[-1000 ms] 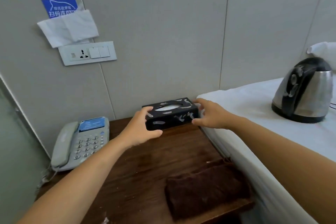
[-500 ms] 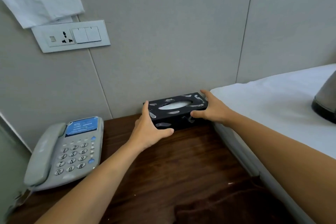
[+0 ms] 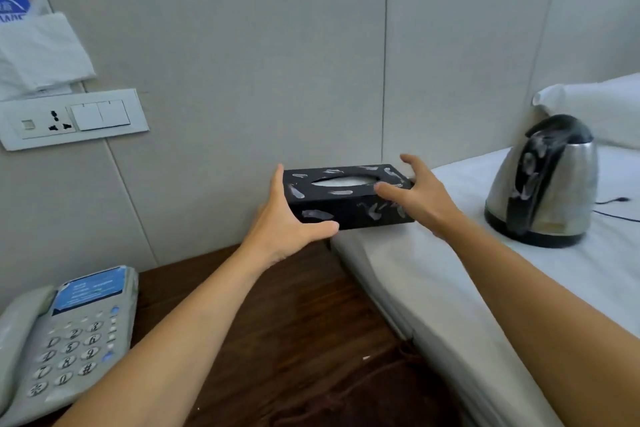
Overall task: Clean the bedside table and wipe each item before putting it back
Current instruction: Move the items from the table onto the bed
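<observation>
Tissue box: the black tissue box [image 3: 348,196] with pale feather-like marks is up off the wood, held between both hands, its right end already over the edge of the white bed [image 3: 450,274].
Left hand: the left hand [image 3: 282,222] cups the box's left end, fingers flat up the short side and thumb hooked under the front bottom edge.
Right hand: the right hand [image 3: 420,196] takes the right end, thumb laid on the top near the oval opening and fingers spread round the far corner; whether every fingertip touches cannot be told.
Bedside table: the dark wooden bedside table [image 3: 277,322] lies bare under the arms, with a grey telephone [image 3: 65,340] at its left edge.
Cloth: a dark brown cloth [image 3: 381,406] lies at the table's front, only partly in view.
On the bed: a steel kettle [image 3: 543,184] with a black handle stands on the sheet, well to the right of the box.
Step in hand: by the look of it, the table is being emptied so the wood can be wiped.
How it handles: likely light and stiff-walled, with smooth, perhaps slick sides; its material cannot be told.
Where to hold: the two short ends, as now, with a thumb beneath, look the safest purchase; the thin rim of the opening looks the poorest.
Risk: set down on the soft mattress near the edge, it could tip toward the table.
</observation>
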